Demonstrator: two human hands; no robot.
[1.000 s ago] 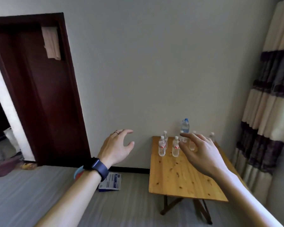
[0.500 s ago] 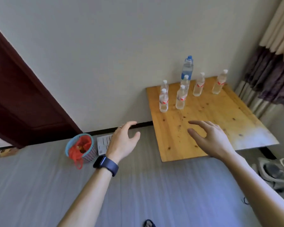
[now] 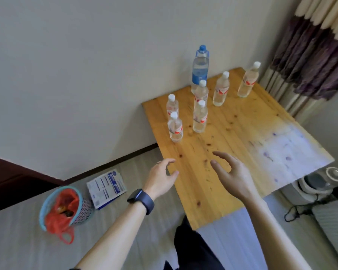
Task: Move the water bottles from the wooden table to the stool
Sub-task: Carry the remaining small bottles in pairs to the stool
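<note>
Several small clear water bottles with white caps and red labels stand upright at the far end of the wooden table (image 3: 232, 149); the nearest two are a bottle (image 3: 175, 128) on the left and a bottle (image 3: 200, 117) beside it. A taller bottle with a blue cap (image 3: 200, 69) stands against the wall. My left hand (image 3: 160, 179) hovers at the table's left edge, fingers apart and empty. My right hand (image 3: 231, 175) is over the table's near half, curved and empty. Both hands are short of the bottles. No stool is in view.
A blue basket lined with a red bag (image 3: 63, 206) stands on the floor at left, with a printed paper packet (image 3: 106, 187) beside it. A white appliance with a cord (image 3: 318, 184) sits under the table's right side. A striped curtain (image 3: 316, 55) hangs at right.
The view has tilted down and come closer to the table. Both hands have advanced over the table's near end toward the bottles, still empty.
</note>
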